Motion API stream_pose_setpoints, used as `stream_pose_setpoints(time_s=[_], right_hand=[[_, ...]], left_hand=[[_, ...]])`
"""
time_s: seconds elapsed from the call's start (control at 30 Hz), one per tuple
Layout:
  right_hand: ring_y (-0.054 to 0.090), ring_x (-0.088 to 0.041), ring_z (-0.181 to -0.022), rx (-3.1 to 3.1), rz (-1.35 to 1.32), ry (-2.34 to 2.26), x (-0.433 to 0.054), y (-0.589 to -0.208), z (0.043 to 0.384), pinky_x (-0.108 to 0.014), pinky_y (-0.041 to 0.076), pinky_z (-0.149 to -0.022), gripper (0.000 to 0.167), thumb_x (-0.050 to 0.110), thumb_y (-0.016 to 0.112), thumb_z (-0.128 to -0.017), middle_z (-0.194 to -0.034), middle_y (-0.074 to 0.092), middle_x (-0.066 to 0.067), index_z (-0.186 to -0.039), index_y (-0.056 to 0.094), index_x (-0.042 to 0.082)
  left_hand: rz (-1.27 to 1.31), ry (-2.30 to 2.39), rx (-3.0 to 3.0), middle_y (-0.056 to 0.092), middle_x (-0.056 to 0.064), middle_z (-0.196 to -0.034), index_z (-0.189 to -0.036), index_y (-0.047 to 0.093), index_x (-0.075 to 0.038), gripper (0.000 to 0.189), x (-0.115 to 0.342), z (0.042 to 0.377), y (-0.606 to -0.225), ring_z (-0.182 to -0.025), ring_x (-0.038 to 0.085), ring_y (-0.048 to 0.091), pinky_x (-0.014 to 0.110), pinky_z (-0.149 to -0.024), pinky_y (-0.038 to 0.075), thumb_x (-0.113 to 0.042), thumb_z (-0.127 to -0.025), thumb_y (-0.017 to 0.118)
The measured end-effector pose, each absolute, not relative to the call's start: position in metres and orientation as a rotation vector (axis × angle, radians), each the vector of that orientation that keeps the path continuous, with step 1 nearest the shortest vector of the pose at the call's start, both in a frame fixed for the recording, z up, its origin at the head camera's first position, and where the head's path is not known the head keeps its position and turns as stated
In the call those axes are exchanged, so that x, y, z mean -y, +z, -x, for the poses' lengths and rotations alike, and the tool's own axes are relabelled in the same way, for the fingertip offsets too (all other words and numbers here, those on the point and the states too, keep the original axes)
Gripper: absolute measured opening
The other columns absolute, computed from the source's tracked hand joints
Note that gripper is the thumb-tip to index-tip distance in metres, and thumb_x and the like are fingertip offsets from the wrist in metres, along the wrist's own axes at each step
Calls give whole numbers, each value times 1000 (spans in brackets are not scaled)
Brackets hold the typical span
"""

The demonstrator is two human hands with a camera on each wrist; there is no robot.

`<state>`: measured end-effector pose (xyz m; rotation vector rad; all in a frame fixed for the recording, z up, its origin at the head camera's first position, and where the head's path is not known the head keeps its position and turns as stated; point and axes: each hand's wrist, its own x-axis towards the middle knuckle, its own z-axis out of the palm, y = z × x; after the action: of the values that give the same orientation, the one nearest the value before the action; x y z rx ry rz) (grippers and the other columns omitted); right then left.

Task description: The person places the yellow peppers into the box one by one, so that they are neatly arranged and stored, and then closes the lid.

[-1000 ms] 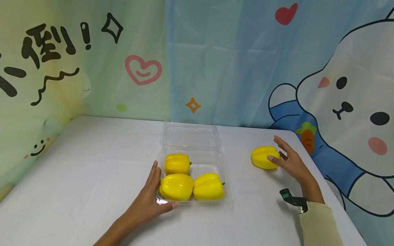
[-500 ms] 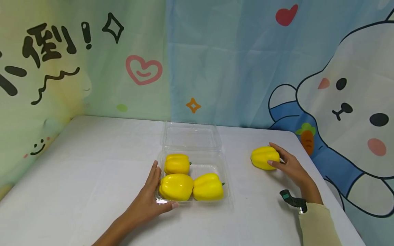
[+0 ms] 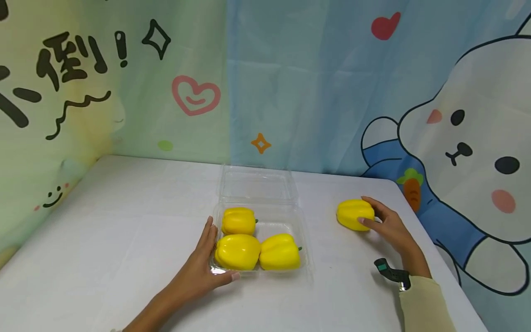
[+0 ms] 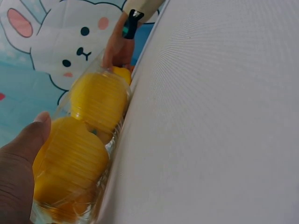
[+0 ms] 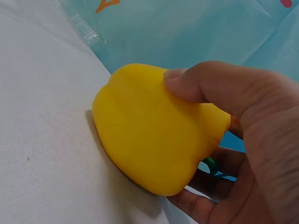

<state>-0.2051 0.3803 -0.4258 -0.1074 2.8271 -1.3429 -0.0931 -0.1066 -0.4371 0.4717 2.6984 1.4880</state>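
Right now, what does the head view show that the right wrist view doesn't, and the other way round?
Only the head view shows the left hand and three yellow peppers in the clear container. Only the right wrist view shows the green stem of the held pepper. Both show the right hand gripping that pepper, the white table and the patterned backdrop.
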Motion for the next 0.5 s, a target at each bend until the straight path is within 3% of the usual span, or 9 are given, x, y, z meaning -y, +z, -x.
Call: stream_pose_setpoints(time_s=[0.3, 0.5], right_hand=[[31, -47, -134, -2855, 89, -1336, -379, -425, 202, -64, 31, -103, 79, 36, 71, -90, -154, 29, -20, -153, 31, 12], [33, -46, -133, -2875, 103, -1322, -376, -423, 204, -64, 32, -103, 78, 38, 71, -90, -154, 31, -19, -153, 32, 14]], left_hand=[[-472, 1467, -2703, -13, -3, -161, -154, 8, 2, 123, 106, 95, -438, -146, 27, 5, 53, -112, 18, -51, -71, 83], [-487, 1456, -2719, -12, 1, -162, -154, 8, 3, 123, 107, 95, -439, -146, 31, 6, 55, -111, 18, -52, -72, 82]])
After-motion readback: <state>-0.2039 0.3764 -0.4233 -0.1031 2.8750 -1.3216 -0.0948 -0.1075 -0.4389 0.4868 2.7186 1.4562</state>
